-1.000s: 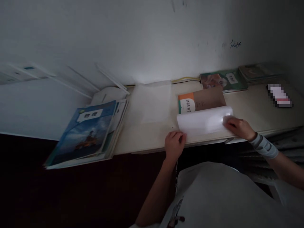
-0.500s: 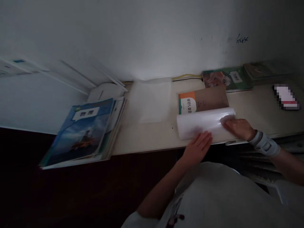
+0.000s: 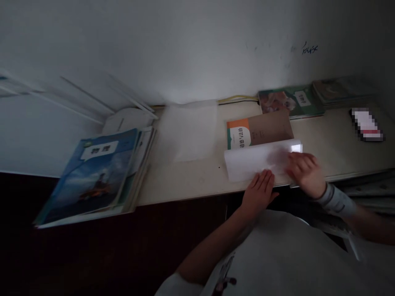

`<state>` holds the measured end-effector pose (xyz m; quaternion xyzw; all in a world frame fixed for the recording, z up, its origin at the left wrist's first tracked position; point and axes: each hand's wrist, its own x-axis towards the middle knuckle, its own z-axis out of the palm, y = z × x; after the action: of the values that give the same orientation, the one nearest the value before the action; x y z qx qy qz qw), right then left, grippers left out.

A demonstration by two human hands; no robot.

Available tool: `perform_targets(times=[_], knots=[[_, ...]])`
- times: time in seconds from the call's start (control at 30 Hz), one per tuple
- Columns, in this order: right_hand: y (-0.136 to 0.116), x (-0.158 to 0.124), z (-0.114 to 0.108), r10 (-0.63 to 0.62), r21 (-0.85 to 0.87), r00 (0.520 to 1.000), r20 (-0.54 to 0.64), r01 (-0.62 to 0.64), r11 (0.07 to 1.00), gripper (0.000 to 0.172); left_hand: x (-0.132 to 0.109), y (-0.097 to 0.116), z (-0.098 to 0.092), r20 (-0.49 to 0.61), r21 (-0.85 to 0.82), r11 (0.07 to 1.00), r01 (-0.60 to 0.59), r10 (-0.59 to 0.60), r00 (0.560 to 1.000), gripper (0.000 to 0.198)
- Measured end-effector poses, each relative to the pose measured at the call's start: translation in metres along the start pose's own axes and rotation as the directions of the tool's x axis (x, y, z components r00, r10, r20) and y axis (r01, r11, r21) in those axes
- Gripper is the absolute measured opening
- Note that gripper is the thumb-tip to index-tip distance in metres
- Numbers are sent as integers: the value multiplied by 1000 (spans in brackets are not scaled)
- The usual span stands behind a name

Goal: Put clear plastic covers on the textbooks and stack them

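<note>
Two bare hands are laid on a white curled sheet of paper (image 3: 259, 164) at the near edge of a pale long desk (image 3: 191, 181). The left hand (image 3: 259, 191) is pressed flat, fingers spread, on its near edge. The right hand (image 3: 304, 172) is rested, fingers loosely bent, on its right end. A brown and orange book (image 3: 257, 132) is partly covered by the sheet.

A blue book stack (image 3: 92, 172) overhangs the desk (image 3: 191, 181); green books (image 3: 290, 102) lie by the wall.
</note>
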<state>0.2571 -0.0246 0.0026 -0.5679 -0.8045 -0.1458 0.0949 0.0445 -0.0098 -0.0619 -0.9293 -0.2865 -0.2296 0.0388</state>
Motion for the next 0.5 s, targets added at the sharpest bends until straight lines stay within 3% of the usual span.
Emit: perform_targets(times=[0.1,0.23,0.37,0.5], knots=[[-32,-14,11,-149,107,986,-79,157,982,52,0,0,-1,6,6,1000,-8,8,1000,50],[-46,-22,28,-142,136,990,-16,143,980,75,2,0,-1,-4,-1,1000,-12,12,1000,45],[-29,-26,31,-199,137,980,-5,198,971,75,2,-2,-5,-25,6,1000,15,-15,1000,41],[1,-39,27,-211,145,977,-26,213,966,72,-16,-21,-18,-40,24,997,68,-67,997,47]])
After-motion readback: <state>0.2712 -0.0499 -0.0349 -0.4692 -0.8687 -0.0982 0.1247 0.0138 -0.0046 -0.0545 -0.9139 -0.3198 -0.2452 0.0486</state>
